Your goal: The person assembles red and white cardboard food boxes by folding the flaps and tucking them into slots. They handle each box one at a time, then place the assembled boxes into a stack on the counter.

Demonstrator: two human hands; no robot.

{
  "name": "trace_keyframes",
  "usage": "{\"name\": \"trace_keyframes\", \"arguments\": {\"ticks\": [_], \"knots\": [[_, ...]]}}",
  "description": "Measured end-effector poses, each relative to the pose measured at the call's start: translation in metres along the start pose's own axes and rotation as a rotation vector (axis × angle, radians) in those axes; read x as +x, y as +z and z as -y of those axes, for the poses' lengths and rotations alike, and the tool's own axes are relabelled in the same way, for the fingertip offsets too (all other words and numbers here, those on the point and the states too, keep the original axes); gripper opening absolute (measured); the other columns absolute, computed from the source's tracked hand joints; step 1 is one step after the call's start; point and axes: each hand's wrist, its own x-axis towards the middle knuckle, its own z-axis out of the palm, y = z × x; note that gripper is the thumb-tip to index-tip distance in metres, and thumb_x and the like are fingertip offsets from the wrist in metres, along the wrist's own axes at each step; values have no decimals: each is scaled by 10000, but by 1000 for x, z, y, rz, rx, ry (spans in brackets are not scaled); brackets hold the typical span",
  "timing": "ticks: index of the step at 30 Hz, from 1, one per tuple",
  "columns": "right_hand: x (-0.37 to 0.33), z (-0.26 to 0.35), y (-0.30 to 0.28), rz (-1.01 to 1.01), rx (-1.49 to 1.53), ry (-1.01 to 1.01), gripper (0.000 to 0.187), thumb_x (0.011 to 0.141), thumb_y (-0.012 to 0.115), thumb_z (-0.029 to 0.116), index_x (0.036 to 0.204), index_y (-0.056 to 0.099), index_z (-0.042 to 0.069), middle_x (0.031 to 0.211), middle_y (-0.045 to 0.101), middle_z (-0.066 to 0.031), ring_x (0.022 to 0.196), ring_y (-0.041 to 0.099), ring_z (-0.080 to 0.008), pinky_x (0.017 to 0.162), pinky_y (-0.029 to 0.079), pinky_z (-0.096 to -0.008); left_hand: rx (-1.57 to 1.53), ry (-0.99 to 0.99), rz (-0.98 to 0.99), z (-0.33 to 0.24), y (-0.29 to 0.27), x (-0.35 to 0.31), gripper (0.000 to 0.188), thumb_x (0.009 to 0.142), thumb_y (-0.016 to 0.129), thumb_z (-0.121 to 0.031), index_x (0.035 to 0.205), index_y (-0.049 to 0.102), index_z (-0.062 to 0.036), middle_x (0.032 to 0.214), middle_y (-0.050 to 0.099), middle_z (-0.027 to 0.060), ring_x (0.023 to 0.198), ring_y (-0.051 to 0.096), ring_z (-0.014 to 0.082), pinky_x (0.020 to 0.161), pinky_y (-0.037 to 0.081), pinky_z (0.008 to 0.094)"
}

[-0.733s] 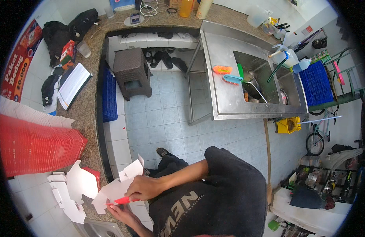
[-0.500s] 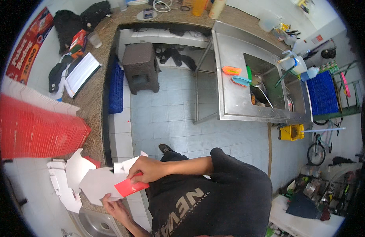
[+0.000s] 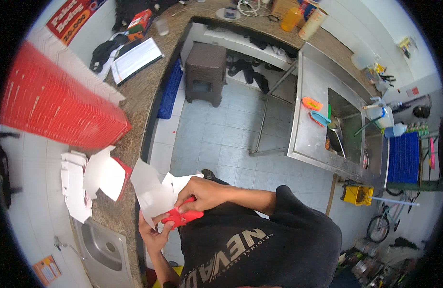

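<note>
Between my hands is a partly folded cardboard box [image 3: 152, 192], white inside and red outside, held in front of my body beside the counter edge. My right hand [image 3: 200, 194] grips its red folded part from above, fingers bent and thumb pressed on it. From below, my left hand [image 3: 154, 235] pinches the same red part with thumb and fingers. White flaps stand up to the left of and behind my hands. On the counter nearby lies another white-and-red cardboard piece [image 3: 105, 174], with flat white cardboard blanks [image 3: 76, 180] to its left.
A tall stack of red cardboard [image 3: 63, 103] stands on the granite counter [image 3: 144, 96] at the left. A small sink [image 3: 104, 247] is set in nearer me. Ahead are a grey stool [image 3: 205, 72] and a steel sink table [image 3: 310, 129] with brushes.
The view has turned, shifting the room to the right. My left hand has come up to the red part, near my right hand, and the white panel now stands more upright.
</note>
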Motion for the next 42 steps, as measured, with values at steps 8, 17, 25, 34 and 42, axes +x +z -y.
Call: {"name": "trace_keyframes", "arguments": {"ticks": [8,17,25,34,42], "knots": [[7,9,2,-16,-65,101,225,849,779,229,1013,793,75,913,767,-130,800,732,-233,756,546,-338,192,229,-66,-28,3,22,364,640,951,-195,965,823,-91,989,571,75,921,592,242,799,481,355],[12,2,11,-119,-19,142,171,859,811,109,994,791,5,790,757,-81,671,616,-57,618,492,-247,14,70,-492,-2,28,15,283,709,922,-116,957,794,-73,984,596,33,699,511,91,582,417,224],[16,5,0,-28,-102,157,175,861,792,125,993,785,9,803,753,-121,696,663,-117,664,514,-287,149,105,-300,-14,27,21,313,711,907,-123,1011,816,-123,858,482,15,649,456,103,629,408,260],[19,3,-1,-70,-209,28,158,861,804,119,989,779,30,781,751,-108,618,652,-113,581,497,-279,138,-22,-158,-6,34,19,514,718,905,-245,1200,761,-139,998,482,77,924,501,217,780,435,331],[43,2,42,119,-674,-94,342,901,713,302,1050,589,19,894,718,-172,807,720,-350,706,551,-434,448,33,-221,12,63,10,913,688,894,-347,1409,453,-3,1352,407,280,1265,431,405,1036,403,472]]}}
